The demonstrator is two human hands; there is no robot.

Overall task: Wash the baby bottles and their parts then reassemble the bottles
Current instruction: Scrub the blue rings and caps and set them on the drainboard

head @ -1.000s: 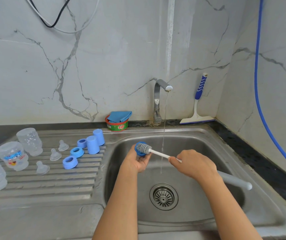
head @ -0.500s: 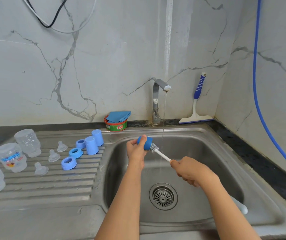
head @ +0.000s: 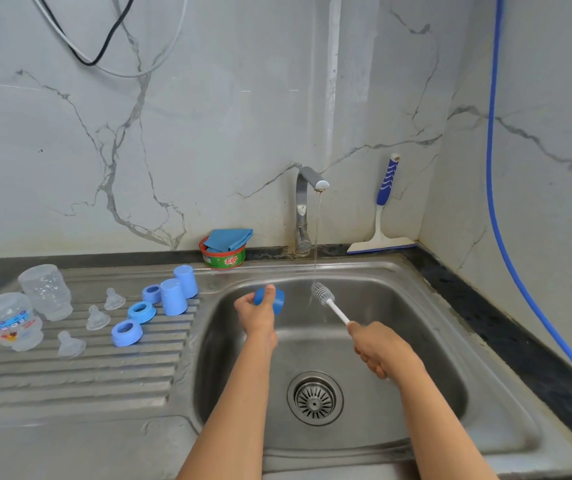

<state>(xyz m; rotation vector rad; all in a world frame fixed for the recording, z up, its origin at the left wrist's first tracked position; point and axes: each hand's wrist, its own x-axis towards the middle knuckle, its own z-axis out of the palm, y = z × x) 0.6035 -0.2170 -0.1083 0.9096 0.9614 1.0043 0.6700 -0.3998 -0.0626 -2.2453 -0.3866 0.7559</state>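
While the tap (head: 303,209) is running, change: the brush (head: 322,295) is coming clear of the blue cap (head: 278,302). A second ago its bristles were working inside that cap; now the two are sitting apart, with the bristle head under the thin stream.
Meaning for the task: scrubbing of this cap is looking finished to me, and rinsing is probably coming next. Reassembly is not yet beginning.
Left hand (head: 258,315): it is gripping the cap, fingers curled round it and thumb lying over the top, holding it above the sink (head: 485,341) just left of the stream.
Right hand (head: 378,351): it is clenching round the brush's white handle, out over the basin.
Bottles (head: 11,320): three clear ones are standing at the left end of the drainboard (head: 87,375), the nearest partly cut off at the edge of view.
Teats (head: 97,318): three clear ones are lying between the bottles and the blue parts.
Rings (head: 126,332): three blue ones are sitting in a slanting row.
Caps: three in all, two standing on the drainboard just beside the rings and one in the left hand.
Along the wall: a soap tub (head: 223,259) and a squeegee (head: 381,216) are sitting either side of the tap.
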